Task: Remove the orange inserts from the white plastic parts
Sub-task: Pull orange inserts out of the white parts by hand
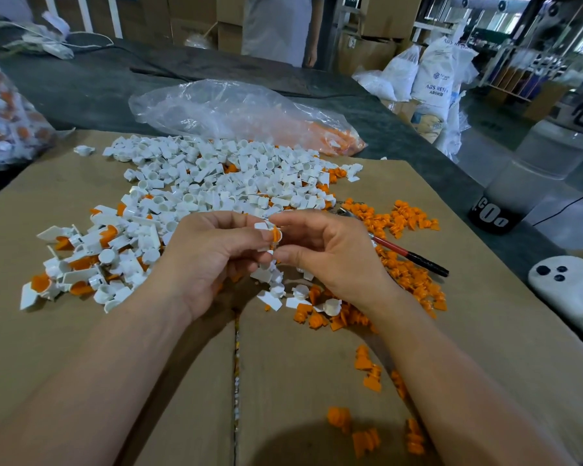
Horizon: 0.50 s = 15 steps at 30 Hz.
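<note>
hands, left hand and right hand, in pinch on white part with orange insert; inserts in clear bag

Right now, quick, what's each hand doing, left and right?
Left hand: closed, pinching a white plastic part with an orange insert.
Right hand: closed, pinching the same part from the other side.

Lying over a dark table as flattened cardboard, bearing heaped white plastic parts, carrying scattered orange inserts, holding a red-and-black tool.
</note>
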Available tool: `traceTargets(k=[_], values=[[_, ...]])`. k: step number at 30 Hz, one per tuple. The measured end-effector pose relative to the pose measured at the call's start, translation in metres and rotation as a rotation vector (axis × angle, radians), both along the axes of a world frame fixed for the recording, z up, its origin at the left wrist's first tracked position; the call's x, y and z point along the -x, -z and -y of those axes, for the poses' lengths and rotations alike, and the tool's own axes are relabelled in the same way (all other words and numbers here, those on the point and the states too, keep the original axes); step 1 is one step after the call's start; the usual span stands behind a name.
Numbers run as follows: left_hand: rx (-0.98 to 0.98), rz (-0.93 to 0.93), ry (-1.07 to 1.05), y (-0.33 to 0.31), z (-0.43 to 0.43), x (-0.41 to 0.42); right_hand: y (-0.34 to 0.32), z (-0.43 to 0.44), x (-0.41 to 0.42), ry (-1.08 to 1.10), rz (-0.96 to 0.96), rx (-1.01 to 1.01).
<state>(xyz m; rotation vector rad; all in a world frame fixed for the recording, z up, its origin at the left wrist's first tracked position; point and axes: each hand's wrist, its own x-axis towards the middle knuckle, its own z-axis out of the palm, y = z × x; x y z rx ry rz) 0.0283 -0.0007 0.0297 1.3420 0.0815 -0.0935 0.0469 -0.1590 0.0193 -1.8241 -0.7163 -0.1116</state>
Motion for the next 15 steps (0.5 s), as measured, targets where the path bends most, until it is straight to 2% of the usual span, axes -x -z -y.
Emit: traceTargets(k=[4, 15], values=[[-0.023, 0.02, 0.002, 0.0008, 0.0003, 0.0007, 0.0019, -0.0017, 0.0006, -0.004, 0.009, -0.087], [-0.069, 0.029, 0.023, 0.0, 0.0006, 0.0022, 0.0007, 0.0001, 0.0023, 0.036, 0.029, -0.055]])
